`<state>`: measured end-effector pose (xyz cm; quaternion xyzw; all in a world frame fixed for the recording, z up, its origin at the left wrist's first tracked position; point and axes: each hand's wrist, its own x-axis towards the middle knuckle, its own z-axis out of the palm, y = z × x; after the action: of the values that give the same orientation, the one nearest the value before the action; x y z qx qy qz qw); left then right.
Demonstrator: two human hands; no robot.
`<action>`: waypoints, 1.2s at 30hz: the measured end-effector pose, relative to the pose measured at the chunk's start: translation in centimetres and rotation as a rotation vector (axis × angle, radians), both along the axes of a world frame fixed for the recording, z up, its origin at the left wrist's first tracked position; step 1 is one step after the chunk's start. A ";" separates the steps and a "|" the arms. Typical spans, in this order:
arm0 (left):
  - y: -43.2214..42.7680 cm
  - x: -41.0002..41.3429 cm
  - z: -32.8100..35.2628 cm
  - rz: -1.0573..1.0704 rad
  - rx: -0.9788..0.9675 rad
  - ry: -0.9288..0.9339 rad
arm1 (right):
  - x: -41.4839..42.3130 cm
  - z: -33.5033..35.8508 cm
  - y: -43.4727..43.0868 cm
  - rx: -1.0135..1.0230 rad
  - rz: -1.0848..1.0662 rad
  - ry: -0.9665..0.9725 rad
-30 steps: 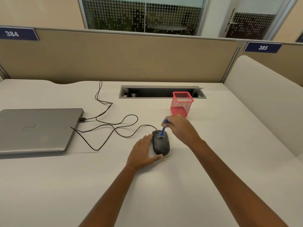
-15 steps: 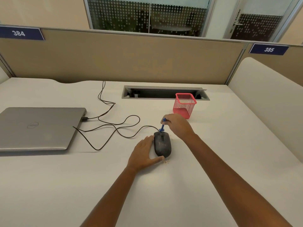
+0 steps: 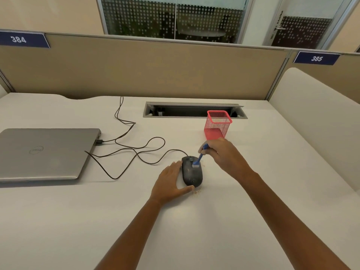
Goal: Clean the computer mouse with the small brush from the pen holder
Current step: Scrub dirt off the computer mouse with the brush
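Setting: a person sat at a white office desk (image 3: 253, 211) with tan partition panels behind, seen from a head-worn camera looking down at both bare forearms.
Mouse: a dark grey, oval, corded computer mouse (image 3: 191, 173) lay on the desk in front of the person, between the two hands, its surface speckled with pale dust.
Left hand: the left hand (image 3: 170, 182) lay flat on the desk with fingers spread loosely, cupped against the mouse's left side, the thumb curling round its near end; it touched the mouse but was not closed around it.
Right hand: the right hand (image 3: 222, 152) hovered just beyond and to the right of the mouse, fingers pinched closed on the brush handle.
Brush: a small blue plastic brush with a pale bristle head (image 3: 198, 159) slanted down and left from the right hand, its bristles resting on the mouse's top near the scroll wheel.
Crumbs: a scatter of tan crumbs (image 3: 197, 191) lay on the desk at the mouse's near right edge.
Pen holder: a red square wire-mesh pen holder (image 3: 218, 124) stood upright beyond the right hand, near a recessed cable tray.
Laptop: a closed silver laptop (image 3: 44, 152) sat well to the left, with a thin black cable (image 3: 136, 151) looping from its side across to the mouse.
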<state>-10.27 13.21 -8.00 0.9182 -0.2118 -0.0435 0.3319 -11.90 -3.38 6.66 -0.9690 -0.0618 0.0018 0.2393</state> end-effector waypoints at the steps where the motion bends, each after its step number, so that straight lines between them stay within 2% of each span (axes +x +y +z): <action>1: 0.0 0.0 0.0 0.002 -0.004 0.001 | 0.1 -0.1 0.1 0.005 -0.024 -0.030; 6: 0.0 -0.1 0.0 0.002 -0.012 -0.006 | -0.8 -3.0 0.5 -0.022 -0.057 -0.111; 11: -0.1 0.1 -0.2 0.003 -0.002 -0.018 | -1.9 -3.2 0.5 -0.048 0.004 -0.090; 17: -0.1 0.1 -0.3 0.024 -0.010 -0.003 | -2.1 -3.3 1.4 0.028 0.012 -0.305; 25: -0.1 0.2 -0.7 0.025 -0.019 -0.009 | -4.8 -5.7 1.3 -0.043 0.120 -0.419; 30: 0.0 0.1 -0.7 0.012 -0.016 -0.007 | -3.9 -5.3 1.3 -0.031 0.039 -0.529; 36: 0.6 -0.9 -0.5 -0.049 -0.033 -0.028 | -6.1 -8.2 0.8 -0.082 0.048 -0.547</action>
<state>-11.14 13.82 -8.51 0.9076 -0.2394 -0.0352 0.3430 -18.03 -2.58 -1.49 -0.9406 -0.1471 -0.2519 0.1740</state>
